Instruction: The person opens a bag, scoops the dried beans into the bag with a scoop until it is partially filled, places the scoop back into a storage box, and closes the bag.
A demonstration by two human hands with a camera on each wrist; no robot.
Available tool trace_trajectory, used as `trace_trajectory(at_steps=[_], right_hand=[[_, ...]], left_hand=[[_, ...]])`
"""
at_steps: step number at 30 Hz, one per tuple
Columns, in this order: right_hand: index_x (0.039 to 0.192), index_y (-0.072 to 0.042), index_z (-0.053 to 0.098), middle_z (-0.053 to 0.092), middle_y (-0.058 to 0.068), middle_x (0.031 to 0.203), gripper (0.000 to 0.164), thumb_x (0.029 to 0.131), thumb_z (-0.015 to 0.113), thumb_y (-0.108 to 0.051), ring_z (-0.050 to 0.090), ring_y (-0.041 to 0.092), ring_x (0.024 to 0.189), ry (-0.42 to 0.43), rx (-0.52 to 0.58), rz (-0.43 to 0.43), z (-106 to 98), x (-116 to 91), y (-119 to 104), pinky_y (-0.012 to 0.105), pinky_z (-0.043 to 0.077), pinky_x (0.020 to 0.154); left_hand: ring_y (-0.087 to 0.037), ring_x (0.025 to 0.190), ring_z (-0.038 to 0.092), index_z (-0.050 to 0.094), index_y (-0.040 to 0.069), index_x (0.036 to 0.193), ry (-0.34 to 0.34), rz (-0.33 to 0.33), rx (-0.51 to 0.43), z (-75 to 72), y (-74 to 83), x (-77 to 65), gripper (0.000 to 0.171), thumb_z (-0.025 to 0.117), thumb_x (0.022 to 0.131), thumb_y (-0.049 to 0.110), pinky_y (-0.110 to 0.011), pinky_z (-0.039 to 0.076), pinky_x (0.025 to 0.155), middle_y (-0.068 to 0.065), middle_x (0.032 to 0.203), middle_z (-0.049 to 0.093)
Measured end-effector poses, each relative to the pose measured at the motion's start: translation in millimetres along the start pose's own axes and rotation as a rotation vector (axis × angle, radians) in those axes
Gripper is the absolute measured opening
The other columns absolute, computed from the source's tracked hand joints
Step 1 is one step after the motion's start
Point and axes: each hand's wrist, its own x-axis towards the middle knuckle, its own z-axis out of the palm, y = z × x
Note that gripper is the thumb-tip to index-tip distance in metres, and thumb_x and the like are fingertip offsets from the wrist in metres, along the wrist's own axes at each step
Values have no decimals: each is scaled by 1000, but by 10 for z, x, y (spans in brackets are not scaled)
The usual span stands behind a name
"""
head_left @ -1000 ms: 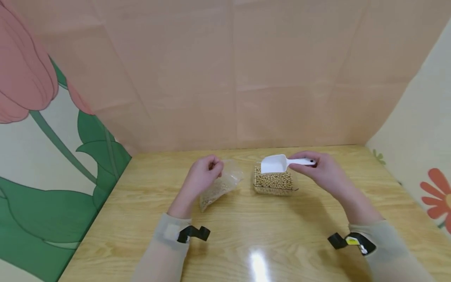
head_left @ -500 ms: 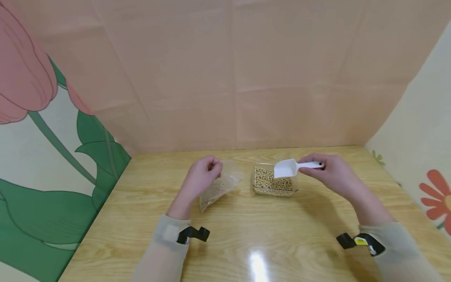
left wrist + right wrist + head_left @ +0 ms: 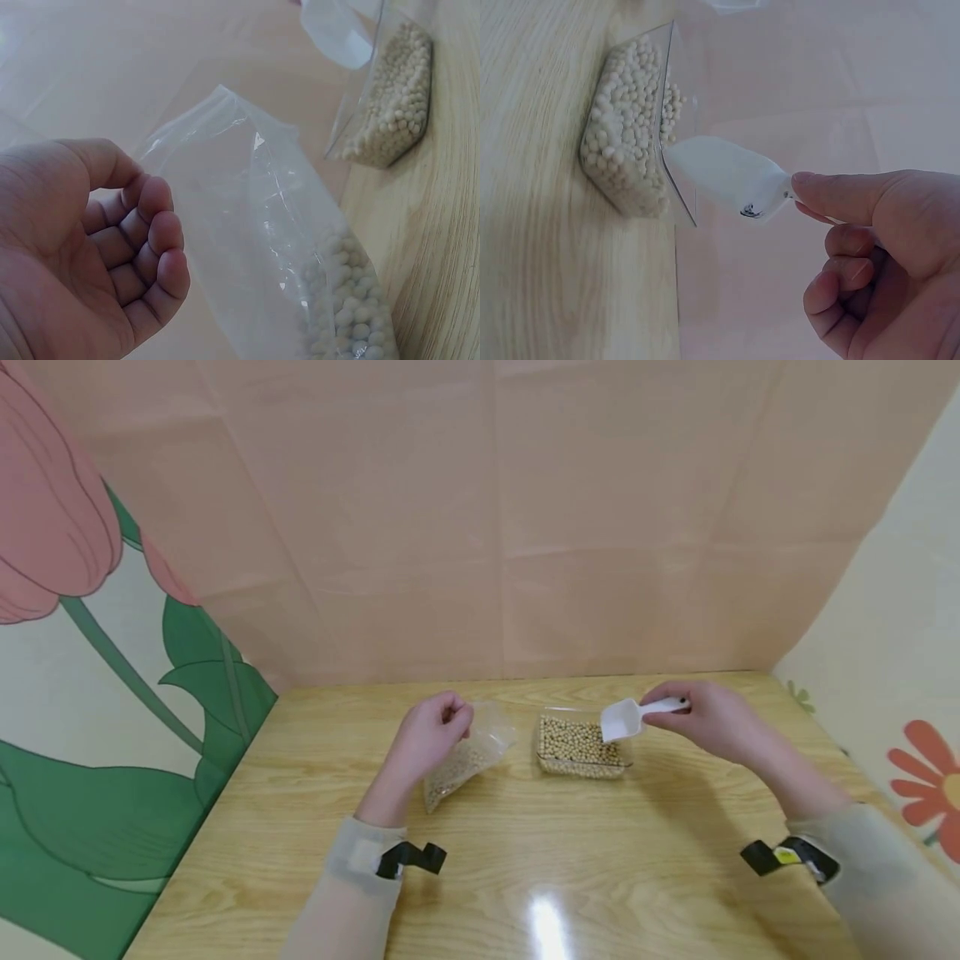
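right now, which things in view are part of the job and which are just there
In the job:
scoop, in the right hand
box with grains
bag, pinched by the left hand

Just there:
table
pink backdrop
tulip print
red flower print

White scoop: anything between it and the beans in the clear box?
Nothing visible: no lid shows over the beans in the clear box. The right hand holds the white scoop at the box's right end.
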Motion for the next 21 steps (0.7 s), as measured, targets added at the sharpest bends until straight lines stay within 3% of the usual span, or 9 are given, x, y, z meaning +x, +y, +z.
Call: trace_trajectory(at_steps=[7, 13, 21], right_hand=[[119, -10, 82, 79, 6, 109, 23, 103, 82, -27, 70, 18, 87, -74, -55, -1, -85, 81, -57, 39, 54, 71], [120, -11, 82, 80, 3, 108, 25, 103, 82, -29, 68, 16, 85, -135, -121, -27, -104, 154, -140, 40, 53, 71], [118, -12, 82, 80, 1, 105, 22, 100, 84, -25, 70, 13, 84, -143, -170, -55, -15, 202, -203, 43, 56, 71]], left_hand=[[-18, 63, 50, 72, 8, 97, -4, 14, -4, 23, -18, 21, 27, 58, 114, 24, -36, 44, 62, 0, 84, 71], [-18, 64, 51, 70, 11, 94, 1, 16, 3, 36, -27, 27, 27, 58, 114, 24, -37, 44, 63, 1, 83, 70], [-18, 62, 49, 70, 12, 93, 5, 18, 7, 38, -10, 19, 27, 58, 114, 24, -36, 43, 62, 0, 82, 70]])
